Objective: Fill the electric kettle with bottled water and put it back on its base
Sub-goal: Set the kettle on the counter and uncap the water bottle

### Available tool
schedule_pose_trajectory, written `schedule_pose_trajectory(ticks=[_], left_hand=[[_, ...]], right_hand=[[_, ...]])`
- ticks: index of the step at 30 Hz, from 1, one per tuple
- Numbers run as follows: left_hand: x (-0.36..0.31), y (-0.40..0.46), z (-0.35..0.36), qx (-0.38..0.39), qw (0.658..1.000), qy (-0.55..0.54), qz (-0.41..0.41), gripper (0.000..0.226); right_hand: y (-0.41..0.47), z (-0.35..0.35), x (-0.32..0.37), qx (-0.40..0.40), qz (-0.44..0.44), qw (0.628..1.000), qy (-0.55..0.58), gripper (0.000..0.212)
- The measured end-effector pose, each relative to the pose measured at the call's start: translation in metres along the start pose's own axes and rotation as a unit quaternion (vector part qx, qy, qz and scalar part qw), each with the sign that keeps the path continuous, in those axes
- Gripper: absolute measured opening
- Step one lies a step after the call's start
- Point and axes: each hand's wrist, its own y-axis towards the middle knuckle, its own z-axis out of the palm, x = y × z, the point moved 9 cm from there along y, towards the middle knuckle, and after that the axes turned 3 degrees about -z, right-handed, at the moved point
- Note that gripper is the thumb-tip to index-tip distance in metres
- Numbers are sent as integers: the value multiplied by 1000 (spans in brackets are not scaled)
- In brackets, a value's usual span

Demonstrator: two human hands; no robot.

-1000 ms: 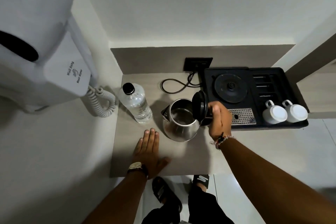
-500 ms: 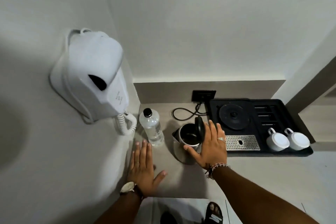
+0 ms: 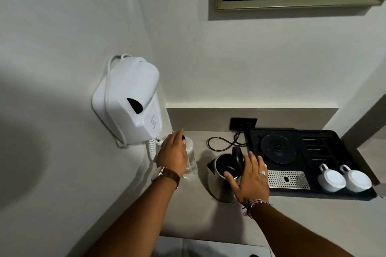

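Observation:
The steel electric kettle stands on the grey counter, and its black lid is tipped up open. My right hand lies spread over the kettle's right side with the thumb on the rim, gripping nothing. The clear water bottle with a black cap stands to the kettle's left. My left hand wraps its upper part, thumb by the cap. The round kettle base sits bare in the black tray at the right.
Two white cups lie upside down in the tray, beside a metal drip grate. A black cord loops to a wall socket. A white wall hair dryer juts out above the bottle.
My left hand rose from the counter and moved up to the bottle. My right hand let go of the kettle handle and now rests spread on it. The camera tilted upward.

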Motion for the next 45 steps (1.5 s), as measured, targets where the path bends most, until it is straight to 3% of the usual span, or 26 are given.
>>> schedule_pose_trajectory(ticks=[6, 14, 17, 24, 29, 36, 45], left_hand=[[1, 2, -6, -26, 999, -27, -16, 29], [5, 3, -4, -66, 996, -55, -4, 27], [4, 9, -8, -87, 994, -58, -1, 37], [-22, -16, -2, -145, 979, -58, 133, 40], [12, -80, 63, -27, 987, -50, 151, 30], [102, -112, 144, 183, 981, 67, -6, 31], [119, -109, 177, 251, 958, 137, -35, 31]], right_hand=[[-1, 1, -1, 7, 2, 1000, 3, 106], [0, 2, -4, 13, 0, 1000, 10, 106], [0, 1, -3, 10, -1, 1000, 20, 107], [0, -4, -3, -12, 29, 995, 93, 95], [-3, -8, -7, -52, 46, 983, 168, 94], [-11, -10, -16, -112, 59, 959, 252, 73], [-7, 0, -8, -43, 24, 995, 85, 98]])
